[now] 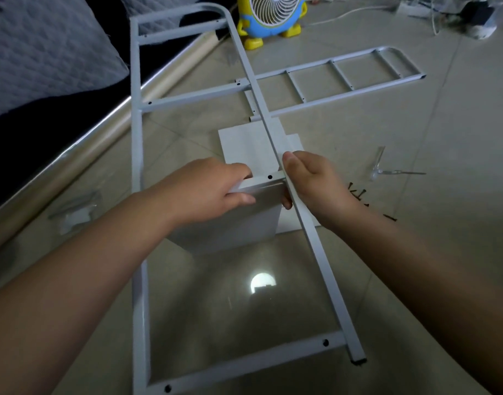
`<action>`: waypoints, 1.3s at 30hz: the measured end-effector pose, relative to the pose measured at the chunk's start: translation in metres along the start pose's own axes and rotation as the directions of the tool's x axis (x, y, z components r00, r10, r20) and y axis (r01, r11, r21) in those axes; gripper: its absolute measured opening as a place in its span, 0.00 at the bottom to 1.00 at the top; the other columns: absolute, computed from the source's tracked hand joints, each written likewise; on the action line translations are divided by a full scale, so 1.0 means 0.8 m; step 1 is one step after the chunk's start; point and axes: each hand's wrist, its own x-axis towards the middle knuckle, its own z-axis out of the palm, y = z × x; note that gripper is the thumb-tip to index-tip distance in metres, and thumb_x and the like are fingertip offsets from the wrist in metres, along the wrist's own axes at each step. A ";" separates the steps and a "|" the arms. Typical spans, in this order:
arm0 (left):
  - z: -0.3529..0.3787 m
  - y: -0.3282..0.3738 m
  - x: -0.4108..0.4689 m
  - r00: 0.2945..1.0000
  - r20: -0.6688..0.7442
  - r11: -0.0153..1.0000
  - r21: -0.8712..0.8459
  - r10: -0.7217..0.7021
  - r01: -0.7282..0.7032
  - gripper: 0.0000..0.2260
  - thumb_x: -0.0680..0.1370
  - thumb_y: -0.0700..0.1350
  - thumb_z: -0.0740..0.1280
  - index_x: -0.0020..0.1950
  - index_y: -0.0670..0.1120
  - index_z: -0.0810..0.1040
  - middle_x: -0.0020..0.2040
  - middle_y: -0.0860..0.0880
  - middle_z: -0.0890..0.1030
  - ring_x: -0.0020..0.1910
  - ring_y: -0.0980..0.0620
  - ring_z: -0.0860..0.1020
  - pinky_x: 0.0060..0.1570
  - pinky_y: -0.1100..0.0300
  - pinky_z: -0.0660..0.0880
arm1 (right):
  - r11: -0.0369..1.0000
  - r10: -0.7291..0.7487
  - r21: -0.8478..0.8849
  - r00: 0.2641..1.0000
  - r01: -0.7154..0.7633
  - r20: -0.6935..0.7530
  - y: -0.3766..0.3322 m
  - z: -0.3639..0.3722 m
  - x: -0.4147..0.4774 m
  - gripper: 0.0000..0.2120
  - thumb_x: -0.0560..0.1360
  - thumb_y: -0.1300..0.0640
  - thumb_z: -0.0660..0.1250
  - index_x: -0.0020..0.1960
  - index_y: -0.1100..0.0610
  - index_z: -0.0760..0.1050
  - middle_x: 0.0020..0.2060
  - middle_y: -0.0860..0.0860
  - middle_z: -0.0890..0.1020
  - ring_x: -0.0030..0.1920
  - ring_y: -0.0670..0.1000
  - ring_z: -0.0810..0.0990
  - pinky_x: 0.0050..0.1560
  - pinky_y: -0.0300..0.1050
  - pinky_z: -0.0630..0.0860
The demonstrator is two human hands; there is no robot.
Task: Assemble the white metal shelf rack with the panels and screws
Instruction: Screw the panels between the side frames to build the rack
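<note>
A white metal side frame (136, 172) stretches from the foreground toward the bed, with its right rail (316, 243) raised. My left hand (210, 186) grips the top edge of a white shelf panel (244, 220) standing inside the frame. My right hand (313, 183) holds the right rail where the panel's corner meets it, thumb on the rail, fingers curled underneath. A screw hole shows on the panel's flange beside the rail. More white panels (244, 146) lie flat on the floor behind. A second side frame (338, 81) lies further back.
Black screws (358, 195) are scattered on the tiled floor at right, near a clear plastic bag (378, 166). Another plastic bag (73, 212) lies at left. A bed edge with a grey quilt (45, 52) runs along the left. A yellow and blue fan (270, 18) and cables stand at the back.
</note>
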 end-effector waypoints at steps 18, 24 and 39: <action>0.003 -0.013 -0.020 0.995 0.019 0.993 0.069 -0.101 0.099 0.18 0.80 0.54 0.55 0.33 0.49 0.55 0.31 0.51 0.64 0.35 0.49 0.65 0.35 0.57 0.59 | 0.999 0.017 -0.048 0.999 -0.015 0.035 -0.004 0.001 0.002 0.19 0.81 0.53 0.49 0.42 0.66 0.70 0.33 0.63 0.73 0.24 0.46 0.75 0.37 0.47 0.72; -0.001 -0.021 -0.033 0.996 -0.012 0.994 -0.071 -0.085 0.084 0.14 0.78 0.54 0.61 0.36 0.47 0.66 0.31 0.51 0.67 0.31 0.54 0.67 0.31 0.61 0.61 | 0.998 0.012 -0.061 0.999 -0.010 0.039 -0.003 0.003 0.001 0.19 0.81 0.53 0.49 0.41 0.63 0.69 0.35 0.63 0.73 0.24 0.44 0.75 0.36 0.43 0.72; -0.004 -0.062 -0.096 0.890 -0.284 0.934 -0.091 -0.358 0.347 0.15 0.70 0.47 0.73 0.55 0.48 0.80 0.58 0.45 0.73 0.58 0.45 0.70 0.55 0.54 0.70 | 0.994 -0.042 -0.105 0.999 0.043 0.017 -0.006 0.003 0.002 0.21 0.81 0.56 0.49 0.43 0.74 0.69 0.35 0.63 0.71 0.24 0.42 0.73 0.26 0.30 0.68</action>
